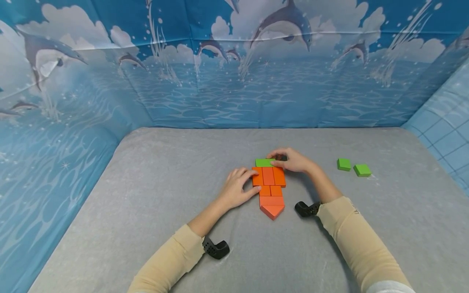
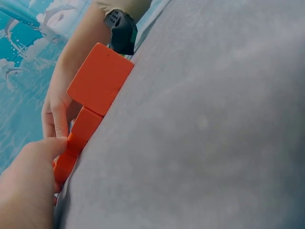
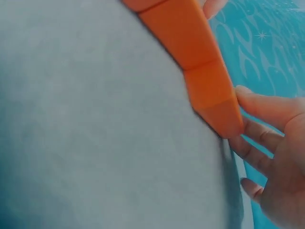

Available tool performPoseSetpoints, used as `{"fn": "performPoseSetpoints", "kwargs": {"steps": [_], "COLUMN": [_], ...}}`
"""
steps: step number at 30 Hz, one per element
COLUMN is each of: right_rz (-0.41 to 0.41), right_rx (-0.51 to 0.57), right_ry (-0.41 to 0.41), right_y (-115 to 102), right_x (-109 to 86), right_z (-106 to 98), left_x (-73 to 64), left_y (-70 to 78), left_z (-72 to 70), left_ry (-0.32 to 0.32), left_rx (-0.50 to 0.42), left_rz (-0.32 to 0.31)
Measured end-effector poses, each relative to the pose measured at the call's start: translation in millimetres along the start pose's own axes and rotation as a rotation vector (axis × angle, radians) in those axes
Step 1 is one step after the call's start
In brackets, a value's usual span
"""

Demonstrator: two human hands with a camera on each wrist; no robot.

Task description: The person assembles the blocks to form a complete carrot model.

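Observation:
Orange blocks (image 1: 268,176) lie flat, edge to edge, with a pointed end (image 1: 272,211) toward the person. At their far edge sits a green rectangular block (image 1: 264,162). My right hand (image 1: 293,160) pinches its right end, thumb in front and fingers behind. In the right wrist view the green block is hidden behind the orange ones. My left hand (image 1: 236,188) rests against the left side of the orange blocks, index finger on the wide row and thumb on a small orange block (image 1: 264,190). The left wrist view shows that thumb (image 2: 52,147) touching orange.
Two green blocks (image 1: 343,164) (image 1: 362,170) lie apart to the right on the grey cloth surface (image 1: 165,171). A blue dolphin-print curtain (image 1: 234,97) stands behind and at the left. Black wrist devices (image 1: 216,248) (image 1: 307,208) hang at both sleeves.

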State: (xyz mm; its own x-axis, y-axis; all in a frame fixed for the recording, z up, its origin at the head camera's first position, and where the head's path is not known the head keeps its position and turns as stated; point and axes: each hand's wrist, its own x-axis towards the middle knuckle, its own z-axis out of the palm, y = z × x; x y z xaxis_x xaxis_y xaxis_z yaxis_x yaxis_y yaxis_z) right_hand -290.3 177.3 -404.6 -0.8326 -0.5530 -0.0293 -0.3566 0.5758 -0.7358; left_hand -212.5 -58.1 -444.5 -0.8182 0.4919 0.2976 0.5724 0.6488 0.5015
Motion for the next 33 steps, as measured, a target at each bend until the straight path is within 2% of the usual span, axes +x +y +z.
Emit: {"fn": "performPoseSetpoints", "kwargs": {"steps": [2, 5, 8, 12, 17, 22, 26, 33], "right_rz": [-0.028, -0.04, -0.03, 0.023, 0.118, 0.207, 0.268, 0.325], "right_rx": [0.03, 0.053, 0.033, -0.022, -0.096, -0.145, -0.136, -0.11], "right_ry": [0.051, 0.173, 0.279, 0.353, 0.368, 0.313, 0.275, 0.286], "right_y": [1, 3, 12, 35, 63, 80, 87, 91], "right_x": [-4.6, -18.1, -38.4, -70.1, -105.9, -129.4, -136.9, -137.5], "right_z": [-5, -20, -37, -56, -72, -79, -80, -78], "left_x": [0.0, 0.0, -0.1, -0.1, 0.3, 0.5, 0.4, -0.1], "left_y": [0.1, -0.1, -0.2, -0.5, -1.2, -1.8, -2.0, -1.9], "left_z": [0.0, 0.0, 0.0, 0.1, 0.8, 1.4, 1.5, 1.1], "left_ry": [0.002, -0.001, -0.001, -0.002, 0.0, 0.0, -0.003, -0.002], "left_rx": [0.0, 0.006, 0.007, 0.008, 0.011, 0.017, 0.017, 0.006], "left_rz": [0.001, 0.002, 0.003, 0.003, 0.004, 0.0, -0.003, -0.004]}}
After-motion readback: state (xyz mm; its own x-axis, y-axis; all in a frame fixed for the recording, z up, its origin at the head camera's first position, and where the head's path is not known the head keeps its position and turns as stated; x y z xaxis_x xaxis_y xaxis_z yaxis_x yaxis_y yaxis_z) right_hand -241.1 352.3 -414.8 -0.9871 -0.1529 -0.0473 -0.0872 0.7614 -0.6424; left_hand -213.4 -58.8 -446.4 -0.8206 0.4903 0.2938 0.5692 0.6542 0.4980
